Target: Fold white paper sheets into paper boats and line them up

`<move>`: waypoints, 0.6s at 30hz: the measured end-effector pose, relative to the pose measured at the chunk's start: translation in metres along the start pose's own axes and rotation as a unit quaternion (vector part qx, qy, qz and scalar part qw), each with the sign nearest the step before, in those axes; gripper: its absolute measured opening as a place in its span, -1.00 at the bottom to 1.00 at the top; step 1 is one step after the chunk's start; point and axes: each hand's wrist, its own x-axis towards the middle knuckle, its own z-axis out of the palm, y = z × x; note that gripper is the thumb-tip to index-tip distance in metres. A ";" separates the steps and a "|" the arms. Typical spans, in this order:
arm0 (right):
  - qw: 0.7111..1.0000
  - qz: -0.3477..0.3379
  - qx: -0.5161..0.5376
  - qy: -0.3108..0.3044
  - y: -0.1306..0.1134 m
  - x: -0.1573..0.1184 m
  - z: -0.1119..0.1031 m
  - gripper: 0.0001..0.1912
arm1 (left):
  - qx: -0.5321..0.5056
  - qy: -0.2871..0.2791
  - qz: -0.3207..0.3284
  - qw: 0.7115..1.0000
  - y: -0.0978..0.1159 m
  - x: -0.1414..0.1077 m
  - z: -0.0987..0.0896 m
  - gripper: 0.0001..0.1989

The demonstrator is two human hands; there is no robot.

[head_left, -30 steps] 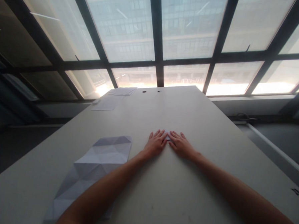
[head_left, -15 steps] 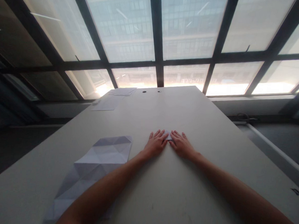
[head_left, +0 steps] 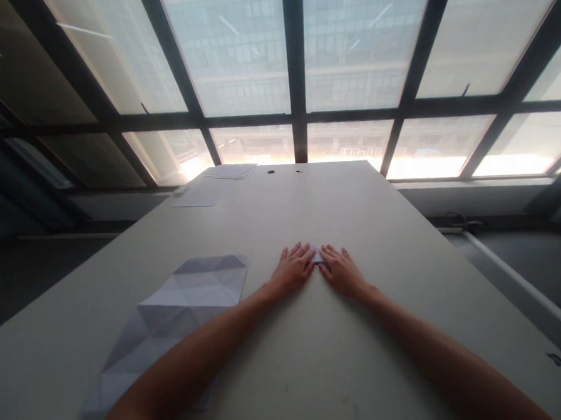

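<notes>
A small piece of folded white paper (head_left: 316, 254) lies on the white table, mostly covered by my two hands. My left hand (head_left: 295, 267) rests flat on its left side, fingers stretched forward. From the right, my right hand (head_left: 340, 269) presses down in the same way, its fingers extended. Only a narrow strip of the paper shows between the index fingers, and the thumbs sit close to its near edge. Beyond my left forearm is a large creased sheet of paper (head_left: 201, 281) with many fold lines, partly hidden under that arm.
Several flat white sheets (head_left: 199, 193) lie at the table's far left corner. Two small holes mark the far end of the tabletop (head_left: 319, 193). Large windows with a dark frame (head_left: 295, 60) stand behind it. A cable (head_left: 458, 219) lies on the floor at right.
</notes>
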 end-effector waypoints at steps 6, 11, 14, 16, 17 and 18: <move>1.000 -0.009 0.016 0.014 0.002 0.001 0.001 -0.50 | 0.040 0.051 0.024 0.998 0.006 0.000 -0.008 -0.61; 0.999 -0.015 0.023 0.021 0.003 0.001 -0.001 -0.54 | 0.059 0.062 0.024 0.996 0.009 0.000 -0.013 -0.65; 0.999 -0.015 0.025 0.022 0.003 0.001 -0.001 -0.55 | 0.069 0.062 0.027 0.995 0.008 0.001 -0.014 -0.66; 0.999 -0.015 0.027 0.021 0.003 0.001 -0.001 -0.55 | 0.069 0.063 0.034 0.995 0.007 0.002 -0.014 -0.66; 0.999 -0.015 0.027 0.022 0.003 0.001 -0.001 -0.55 | 0.069 0.064 0.037 0.995 0.006 0.002 -0.014 -0.66; 0.999 -0.015 0.026 0.023 0.003 0.001 -0.001 -0.56 | 0.068 0.066 0.041 0.995 0.006 0.002 -0.014 -0.66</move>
